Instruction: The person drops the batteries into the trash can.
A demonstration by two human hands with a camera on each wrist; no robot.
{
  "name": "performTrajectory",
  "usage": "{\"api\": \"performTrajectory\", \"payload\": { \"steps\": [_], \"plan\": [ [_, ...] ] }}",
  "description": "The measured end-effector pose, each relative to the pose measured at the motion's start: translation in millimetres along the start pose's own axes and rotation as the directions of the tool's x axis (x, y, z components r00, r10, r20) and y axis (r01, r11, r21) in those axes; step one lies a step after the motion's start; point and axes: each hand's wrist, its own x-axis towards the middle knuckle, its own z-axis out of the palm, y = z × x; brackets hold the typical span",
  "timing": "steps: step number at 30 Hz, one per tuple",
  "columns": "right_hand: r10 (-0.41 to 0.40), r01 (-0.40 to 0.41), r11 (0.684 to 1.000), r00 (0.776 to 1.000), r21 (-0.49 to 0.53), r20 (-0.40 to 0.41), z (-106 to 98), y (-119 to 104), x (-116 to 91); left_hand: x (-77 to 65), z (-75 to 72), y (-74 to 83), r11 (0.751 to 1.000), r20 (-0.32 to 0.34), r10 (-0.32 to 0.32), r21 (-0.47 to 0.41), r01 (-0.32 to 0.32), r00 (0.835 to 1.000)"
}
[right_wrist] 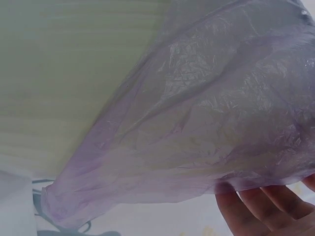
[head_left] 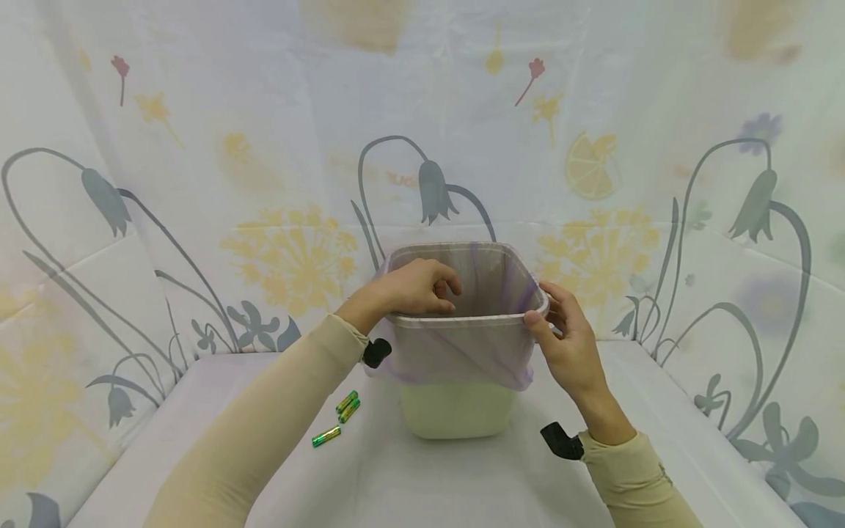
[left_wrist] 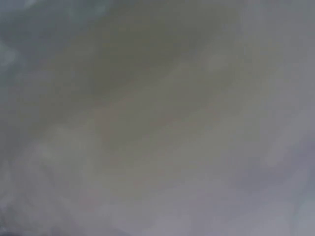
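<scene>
Two bare hands work at the top of a bin (head_left: 457,412) standing upright on a white-covered table (head_left: 429,480), its lower body pale and its upper part wrapped in a translucent purple bag (head_left: 462,353) folded over the rim; the left hand (head_left: 422,286) crosses the rim at the front left, its fingers bent downward inside the opening, though whether they hold anything cannot be told, the left wrist view being only a blur; the right hand (head_left: 565,330) grips the bag at the rim's front right corner, thumb to the front and fingers round the outer side, and the right wrist view shows its fingertips (right_wrist: 227,192) touching the purple film near its hanging edge; to the left of the bin, three green-and-gold batteries (head_left: 349,411) lie on the table, two of them side by side and one apart, nearer the camera; beige sleeves (head_left: 277,418) cover both forearms, a black fitting (head_left: 562,441) at each wrist; behind, a pale backdrop (head_left: 462,110) carries grey bellflowers, yellow blossoms and a citrus slice.
</scene>
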Motion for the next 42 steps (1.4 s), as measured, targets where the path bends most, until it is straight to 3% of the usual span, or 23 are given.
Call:
{"api": "performTrajectory", "payload": {
  "steps": [8, 18, 26, 34, 42],
  "plan": [
    [0.008, -0.008, 1.0, 1.0, -0.001, 0.002, 0.3, 0.6, -1.4, 0.8, 1.1, -0.4, 1.0, -0.023, 0.003, -0.023, -0.004, 1.0],
    [0.002, -0.002, 1.0, 1.0, 0.002, -0.002, 0.4, 0.9, -0.8, -9.5, -6.5, -2.2, 0.99, -0.168, 0.05, -0.122, -0.071, 0.985],
    [0.002, -0.002, 1.0, 1.0, 0.003, -0.003, 0.3, -0.6, -0.3, -40.5, -20.8, -15.9, 0.977, -0.273, 0.067, -0.178, -0.119, 0.96],
    [0.003, -0.003, 1.0, 1.0, -0.005, -0.006, 0.0, 0.1, 0.5, -73.9, -26.0, -39.2, 0.971, -0.431, 0.035, -0.197, -0.132, 0.902],
    [0.008, -0.008, 1.0, 1.0, 0.002, -0.006, 0.6, -0.5, 0.3, -102.2, -9.1, -65.4, 0.974, -0.374, -0.024, -0.218, -0.063, 0.927]
  ]
}}
